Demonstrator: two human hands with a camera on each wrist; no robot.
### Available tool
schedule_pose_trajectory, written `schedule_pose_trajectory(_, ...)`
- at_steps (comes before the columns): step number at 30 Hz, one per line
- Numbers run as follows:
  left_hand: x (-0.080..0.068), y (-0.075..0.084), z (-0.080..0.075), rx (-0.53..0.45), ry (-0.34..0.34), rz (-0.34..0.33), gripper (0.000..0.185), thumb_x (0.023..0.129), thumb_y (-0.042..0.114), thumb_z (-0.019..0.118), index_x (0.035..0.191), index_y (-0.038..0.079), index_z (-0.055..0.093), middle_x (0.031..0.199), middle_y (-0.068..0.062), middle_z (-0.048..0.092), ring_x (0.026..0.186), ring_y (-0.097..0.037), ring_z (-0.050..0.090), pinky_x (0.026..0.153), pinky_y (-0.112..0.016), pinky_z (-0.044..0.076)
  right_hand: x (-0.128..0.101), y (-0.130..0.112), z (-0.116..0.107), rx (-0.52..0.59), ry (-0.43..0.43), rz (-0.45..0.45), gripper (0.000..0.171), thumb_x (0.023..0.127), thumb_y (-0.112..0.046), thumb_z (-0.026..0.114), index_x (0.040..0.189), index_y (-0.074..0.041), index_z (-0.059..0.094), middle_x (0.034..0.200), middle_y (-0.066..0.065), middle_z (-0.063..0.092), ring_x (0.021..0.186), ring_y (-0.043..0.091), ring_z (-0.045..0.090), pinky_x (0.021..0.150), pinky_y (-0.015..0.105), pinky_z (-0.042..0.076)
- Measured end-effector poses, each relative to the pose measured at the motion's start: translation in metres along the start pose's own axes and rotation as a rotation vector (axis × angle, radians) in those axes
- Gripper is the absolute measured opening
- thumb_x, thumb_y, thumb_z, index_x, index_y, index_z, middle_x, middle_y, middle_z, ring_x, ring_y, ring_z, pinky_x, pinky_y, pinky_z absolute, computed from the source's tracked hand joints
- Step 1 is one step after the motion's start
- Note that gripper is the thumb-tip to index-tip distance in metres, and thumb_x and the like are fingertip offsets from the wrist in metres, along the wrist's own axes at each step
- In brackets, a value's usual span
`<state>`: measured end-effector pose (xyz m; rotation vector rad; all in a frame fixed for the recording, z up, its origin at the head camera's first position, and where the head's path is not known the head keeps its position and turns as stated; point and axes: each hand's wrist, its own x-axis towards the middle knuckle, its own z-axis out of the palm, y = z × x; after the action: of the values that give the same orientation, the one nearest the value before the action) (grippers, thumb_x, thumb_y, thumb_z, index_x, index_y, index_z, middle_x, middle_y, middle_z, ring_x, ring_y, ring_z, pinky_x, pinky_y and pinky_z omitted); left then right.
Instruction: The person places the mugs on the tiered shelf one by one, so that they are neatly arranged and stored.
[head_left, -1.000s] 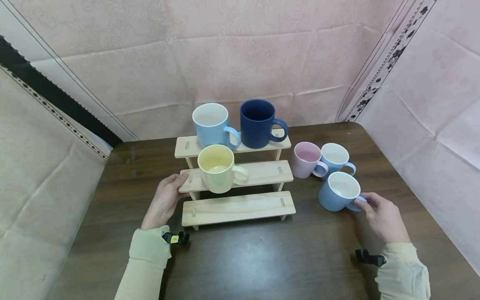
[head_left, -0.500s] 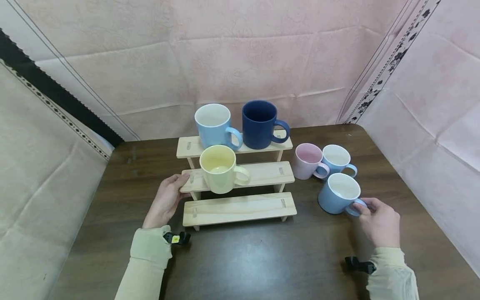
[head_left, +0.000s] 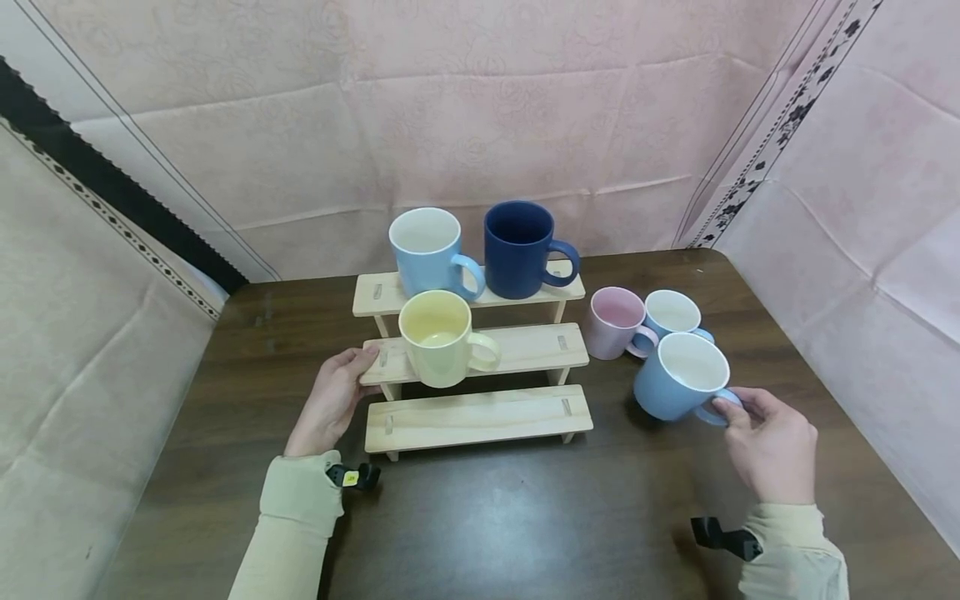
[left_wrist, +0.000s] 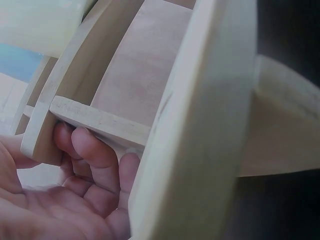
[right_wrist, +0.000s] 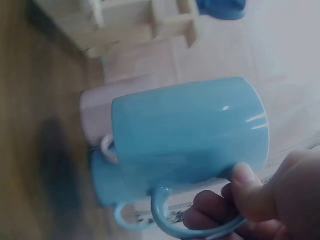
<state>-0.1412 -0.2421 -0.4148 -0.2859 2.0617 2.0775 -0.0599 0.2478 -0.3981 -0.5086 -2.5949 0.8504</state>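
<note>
mug: light-blue mug (head_left: 681,377), ceramic, stiff, glazed/slick, breakable; best hold = handle.
R hand (head_left: 772,440): fingers pinch handle.
L hand (head_left: 330,402): fingers curl round wooden rack (head_left: 480,414) edge.

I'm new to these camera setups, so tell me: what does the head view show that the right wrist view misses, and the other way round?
Only the head view shows the left hand holding the stepped wooden rack's end, and the yellow mug on its middle step. Only the right wrist view shows, close up, the fingers curled round the light blue mug's handle. Both show the right hand, that mug and the pink mug behind.
</note>
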Motion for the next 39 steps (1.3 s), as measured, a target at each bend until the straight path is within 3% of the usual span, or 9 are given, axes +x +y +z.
schedule_pose_trajectory(2, 0.0, 0.0, 0.0, -0.003, 0.0, -0.001, 0.045, 0.102, 0.036, 0.049, 0.12, -0.005, 0.049, 0.106, -0.007, 0.051, 0.091, -0.016, 0.054, 0.084, -0.03, 0.046, -0.001, -0.006, -0.004, 0.003, 0.018, -0.031, 0.025, 0.09, -0.021, 0.072, 0.106, -0.003, 0.072, 0.1, 0.018, 0.071, 0.094, 0.034, 0.064, 0.068, 0.03, 0.038)
schedule_pose_trajectory(5, 0.0, -0.001, 0.0, -0.007, 0.0, 0.0, 0.044, 0.102, 0.036, 0.049, 0.119, -0.005, 0.049, 0.105, -0.007, 0.051, 0.089, -0.016, 0.055, 0.084, -0.03, 0.047, -0.002, -0.017, -0.01, 0.011, 0.034, -0.087, 0.023, 0.088, -0.021, 0.074, 0.103, -0.005, 0.074, 0.096, 0.015, 0.073, 0.081, 0.017, 0.063, 0.066, 0.027, 0.037)
schedule_pose_trajectory(8, 0.001, 0.0, 0.0, -0.003, 0.001, 0.001, 0.044, 0.102, 0.036, 0.049, 0.118, -0.004, 0.049, 0.105, -0.007, 0.052, 0.088, -0.016, 0.055, 0.083, -0.03, 0.047, -0.003, -0.028, -0.014, 0.027, 0.035, -0.149, 0.021, 0.086, -0.022, 0.076, 0.101, -0.006, 0.074, 0.091, 0.013, 0.073, 0.069, -0.002, 0.053, 0.064, 0.024, 0.038)
schedule_pose_trajectory(10, 0.001, 0.0, -0.001, 0.003, 0.001, 0.0, 0.045, 0.102, 0.037, 0.049, 0.119, -0.004, 0.049, 0.106, -0.008, 0.051, 0.089, -0.016, 0.055, 0.084, -0.031, 0.047, -0.003, -0.037, -0.015, 0.044, 0.026, -0.181, 0.021, 0.086, -0.022, 0.076, 0.1, -0.007, 0.074, 0.089, 0.012, 0.073, 0.064, -0.007, 0.049, 0.062, 0.022, 0.038)
schedule_pose_trajectory(22, 0.0, 0.001, -0.001, 0.011, 0.003, -0.006, 0.045, 0.102, 0.037, 0.049, 0.121, -0.005, 0.048, 0.107, -0.009, 0.051, 0.09, -0.017, 0.056, 0.085, -0.03, 0.048, 0.001, -0.088, -0.001, 0.157, -0.043, -0.339, 0.017, 0.085, -0.013, 0.077, 0.099, -0.004, 0.074, 0.087, 0.01, 0.072, 0.067, 0.006, 0.057, 0.058, 0.011, 0.041)
schedule_pose_trajectory(29, 0.0, 0.001, 0.0, 0.013, 0.001, -0.006, 0.045, 0.102, 0.036, 0.049, 0.12, -0.005, 0.049, 0.105, -0.008, 0.052, 0.088, -0.016, 0.056, 0.087, -0.033, 0.047, 0.008, -0.109, 0.015, 0.185, -0.082, -0.428, 0.018, 0.084, -0.007, 0.077, 0.101, -0.001, 0.073, 0.089, 0.014, 0.072, 0.071, 0.022, 0.06, 0.06, 0.017, 0.044)
schedule_pose_trajectory(35, 0.0, 0.001, 0.0, 0.01, 0.006, -0.004, 0.044, 0.102, 0.036, 0.049, 0.119, -0.005, 0.049, 0.105, -0.008, 0.052, 0.088, -0.016, 0.056, 0.087, -0.033, 0.047, 0.009, -0.121, 0.028, 0.205, -0.144, -0.435, 0.016, 0.086, -0.006, 0.074, 0.101, -0.001, 0.072, 0.09, 0.013, 0.072, 0.076, 0.024, 0.065, 0.065, 0.034, 0.053)
schedule_pose_trajectory(39, 0.0, 0.001, 0.0, 0.003, 0.006, 0.001, 0.043, 0.102, 0.035, 0.05, 0.118, -0.005, 0.049, 0.103, -0.007, 0.052, 0.087, -0.015, 0.056, 0.086, -0.032, 0.047, 0.009, -0.127, 0.035, 0.23, -0.157, -0.446, 0.014, 0.085, -0.005, 0.075, 0.098, -0.001, 0.072, 0.086, 0.012, 0.071, 0.074, 0.023, 0.064, 0.065, 0.037, 0.052)
